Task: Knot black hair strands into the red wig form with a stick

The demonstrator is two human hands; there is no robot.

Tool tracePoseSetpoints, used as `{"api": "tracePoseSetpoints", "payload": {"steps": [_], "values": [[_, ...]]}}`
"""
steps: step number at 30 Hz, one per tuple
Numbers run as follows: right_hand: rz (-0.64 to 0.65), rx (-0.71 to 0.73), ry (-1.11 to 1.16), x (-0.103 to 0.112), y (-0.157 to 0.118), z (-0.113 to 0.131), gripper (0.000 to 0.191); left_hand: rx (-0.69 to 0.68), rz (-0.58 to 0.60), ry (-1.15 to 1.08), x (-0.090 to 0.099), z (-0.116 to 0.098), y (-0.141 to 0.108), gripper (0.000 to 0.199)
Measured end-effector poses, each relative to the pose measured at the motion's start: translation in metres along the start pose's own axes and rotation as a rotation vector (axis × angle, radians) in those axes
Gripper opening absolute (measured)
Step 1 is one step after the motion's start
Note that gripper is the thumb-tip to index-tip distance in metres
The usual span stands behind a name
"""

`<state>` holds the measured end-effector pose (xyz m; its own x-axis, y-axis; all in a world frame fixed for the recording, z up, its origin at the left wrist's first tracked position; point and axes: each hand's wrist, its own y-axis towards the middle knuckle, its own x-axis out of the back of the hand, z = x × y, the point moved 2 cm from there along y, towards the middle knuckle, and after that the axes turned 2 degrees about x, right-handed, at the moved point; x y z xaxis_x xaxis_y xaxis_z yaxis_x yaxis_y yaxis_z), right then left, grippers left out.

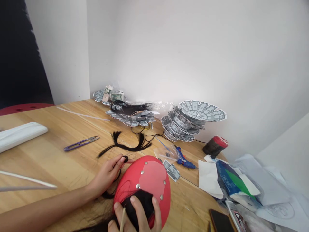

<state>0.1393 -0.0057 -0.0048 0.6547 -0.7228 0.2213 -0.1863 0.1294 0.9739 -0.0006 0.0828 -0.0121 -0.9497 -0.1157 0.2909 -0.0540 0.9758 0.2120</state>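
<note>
A red dome-shaped piece (154,175), like a cap or helmet with silver studs and a lighter red panel, lies on the table before me. On its near side sits a black bun-like piece (138,206), partly hidden under the spread fingers of my right hand (135,216). That hand also holds a thin pale wooden stick (122,219) between its fingers. At the dome's left edge, my left hand (109,172) pinches the rolled end of a lock of black hair (125,159). Loose black hair trails below, toward the bottom edge.
Beyond the dome lie a bundle of black hair (127,148), purple thread snips (80,144) and a blue glue gun (184,159). Stacked banknote-print paper rings (183,120) stand by the wall. Papers (210,178) and a dark phone (220,220) are on the right.
</note>
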Motion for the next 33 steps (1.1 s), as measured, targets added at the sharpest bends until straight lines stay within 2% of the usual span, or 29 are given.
{"api": "tracePoseSetpoints", "payload": {"steps": [9, 17, 20, 25, 28, 31, 33], "values": [[0.011, 0.023, -0.010, 0.000, -0.005, 0.001, 0.043, -0.025, -0.040, -0.012, -0.002, -0.004, -0.002, 0.047], [0.030, 0.069, -0.035, -0.002, -0.015, 0.005, 0.036, -0.020, -0.028, -0.009, -0.002, -0.002, -0.001, 0.047], [-0.011, 0.020, -0.032, -0.005, -0.013, 0.008, 0.032, -0.018, -0.024, -0.011, -0.001, -0.002, -0.001, 0.047], [-0.089, -0.057, -0.059, -0.012, -0.008, 0.015, 0.036, -0.008, -0.016, -0.017, -0.001, -0.002, 0.000, 0.049], [-0.124, -0.171, -0.098, -0.014, -0.015, 0.015, 0.035, -0.008, -0.014, -0.022, -0.001, 0.001, 0.001, 0.050], [-0.133, -0.268, -0.129, -0.012, -0.019, 0.013, 0.036, -0.010, -0.019, -0.030, -0.002, 0.004, 0.000, 0.051], [-0.132, -0.255, -0.054, -0.007, -0.014, 0.010, 0.039, -0.013, -0.019, -0.037, -0.002, 0.005, 0.000, 0.051]]}}
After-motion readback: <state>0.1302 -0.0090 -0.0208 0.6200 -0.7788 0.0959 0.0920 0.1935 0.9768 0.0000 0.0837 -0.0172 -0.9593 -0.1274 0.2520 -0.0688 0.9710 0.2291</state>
